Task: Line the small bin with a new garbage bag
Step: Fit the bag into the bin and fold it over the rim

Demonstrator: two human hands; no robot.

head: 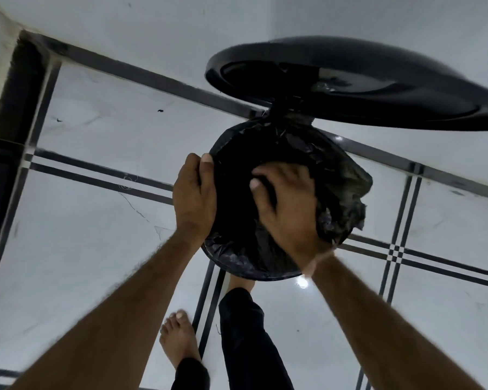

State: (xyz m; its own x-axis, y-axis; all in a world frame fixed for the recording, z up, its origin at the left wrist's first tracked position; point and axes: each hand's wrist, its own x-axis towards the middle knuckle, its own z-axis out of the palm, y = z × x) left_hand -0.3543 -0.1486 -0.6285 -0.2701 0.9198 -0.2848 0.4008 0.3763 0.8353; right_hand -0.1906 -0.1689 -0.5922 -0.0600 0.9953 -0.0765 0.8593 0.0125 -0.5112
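A small round black bin stands on the floor below me, its hinged lid tipped up and open at the back. A black garbage bag covers the mouth of the bin and bunches loosely over the right side of the rim. My left hand grips the left rim, with the thumb over the bag's edge. Over the bin's mouth, my right hand presses flat on the bag, fingers spread; whether it grips the plastic is hidden.
The floor is glossy white tile with black stripe lines. A white wall runs behind the bin, with a dark strip at the far left. My bare left foot and dark trouser legs stand just in front of the bin.
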